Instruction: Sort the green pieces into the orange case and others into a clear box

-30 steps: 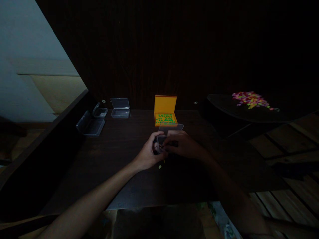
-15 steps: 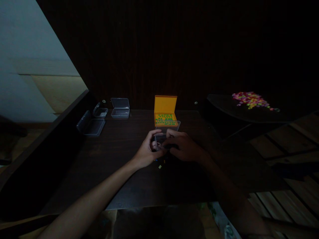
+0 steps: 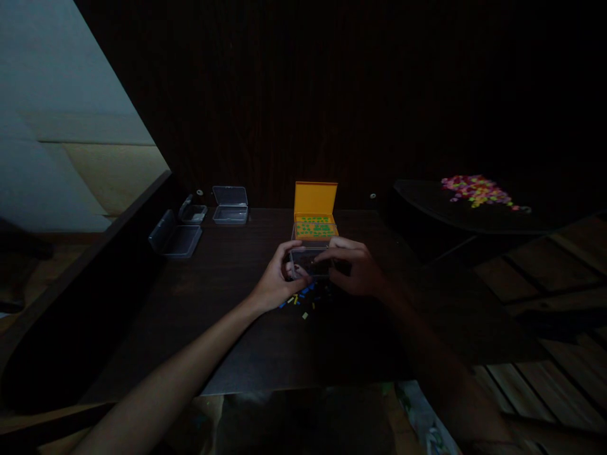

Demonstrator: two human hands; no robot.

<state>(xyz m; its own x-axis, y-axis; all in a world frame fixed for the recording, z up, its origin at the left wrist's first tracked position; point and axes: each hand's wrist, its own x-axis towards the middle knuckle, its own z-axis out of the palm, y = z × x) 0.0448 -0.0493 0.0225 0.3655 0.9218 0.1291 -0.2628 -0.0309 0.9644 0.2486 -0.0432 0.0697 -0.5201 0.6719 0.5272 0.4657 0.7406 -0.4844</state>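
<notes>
Above the dark tabletop, a clear plastic box (image 3: 310,258) with a raised hinged lid sits between my hands. My left hand (image 3: 277,281) is closed around its left side, thumb at the near edge and some fingers showing through the plastic. My right hand (image 3: 358,270) grips the right side, thumb low and index finger reaching over the box. What lies inside is too dark to make out. Just below the box is a loose heap of small blue and yellow pieces (image 3: 303,297). Behind it stands an open yellow case (image 3: 315,197) with rows of green pieces.
Several open clear boxes stand at the left: one at the back (image 3: 230,215), a small one (image 3: 193,213) and a nearer one (image 3: 183,241). On a dark curved shelf (image 3: 412,189) at right lies a pile of pink and yellow bits (image 3: 478,191). A raised board (image 3: 95,265) edges the left side.
Both hands and the clear box have moved slightly up and away. More of the blue and yellow pieces now show beneath the box. My right fingers have spread a little.
</notes>
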